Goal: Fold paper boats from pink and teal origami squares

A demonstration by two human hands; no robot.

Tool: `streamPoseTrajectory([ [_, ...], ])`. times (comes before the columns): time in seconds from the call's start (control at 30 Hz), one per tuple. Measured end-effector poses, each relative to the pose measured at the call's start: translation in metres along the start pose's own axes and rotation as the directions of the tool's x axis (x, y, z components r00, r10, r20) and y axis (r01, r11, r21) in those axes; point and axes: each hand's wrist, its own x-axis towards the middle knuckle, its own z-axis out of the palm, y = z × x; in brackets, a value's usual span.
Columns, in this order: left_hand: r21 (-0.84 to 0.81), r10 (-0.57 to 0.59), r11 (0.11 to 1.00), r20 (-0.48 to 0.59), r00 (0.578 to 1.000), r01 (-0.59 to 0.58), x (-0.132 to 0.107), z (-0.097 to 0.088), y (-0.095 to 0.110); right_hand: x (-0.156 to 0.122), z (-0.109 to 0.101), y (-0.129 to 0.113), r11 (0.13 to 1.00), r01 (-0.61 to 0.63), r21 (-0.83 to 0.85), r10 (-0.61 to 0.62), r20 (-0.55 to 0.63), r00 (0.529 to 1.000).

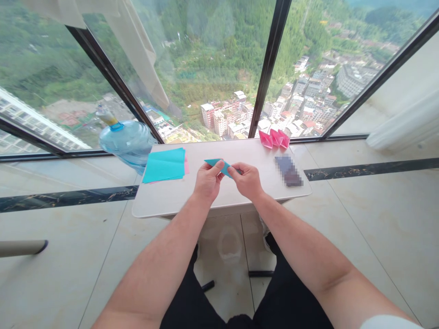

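Observation:
A small folded piece of blue paper (225, 169) is held between both hands above the middle of the white table. My left hand (207, 181) pinches its left part, with the thumb on top; a pointed corner sticks out past the fingers. On the other end, my right hand (247, 179) is closed with thumb and fingers pressed on the paper. My palms hide part of the folds. To the left lies a stack of flat blue paper sheets (164, 164), with pink paper (186, 166) showing beneath. Several folded pink paper shapes (273, 139) stand at the table's back right corner.
The white table (171, 198) stands against large windows with dark frames (270, 64). A pixelated dark flat object (289, 170) lies on its right side. Behind the left corner is a big clear blue water bottle (127, 140). A pale rod-like leg (22, 247) is on the left.

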Motion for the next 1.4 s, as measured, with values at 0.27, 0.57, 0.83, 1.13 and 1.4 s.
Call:
streamPoseTrajectory([
  [0.27,-0.032,-0.031,0.999,-0.012,0.999,0.031,0.0,0.002,-0.002,-0.001,0.002,-0.001,1.0,-0.015,0.019,0.015,0.017,1.0],
  [0.57,-0.094,0.007,0.995,-0.086,0.996,-0.015,-0.001,0.006,-0.006,0.0,0.008,-0.001,0.998,-0.049,0.044,0.049,0.007,0.999],
  [0.83,0.017,0.035,0.999,-0.071,0.997,-0.034,0.001,0.005,-0.012,0.0,0.005,0.001,0.998,-0.038,-0.042,0.035,-0.059,0.998],
  [1.13,0.129,0.038,0.991,-0.128,0.991,-0.021,0.008,0.0,-0.004,0.005,-0.003,0.004,0.992,-0.125,-0.011,0.125,0.008,0.992],
  [1.4,0.186,-0.002,0.983,-0.039,0.999,0.009,0.007,-0.003,-0.008,0.004,-0.002,0.001,0.993,-0.108,0.053,0.108,0.012,0.994],
])
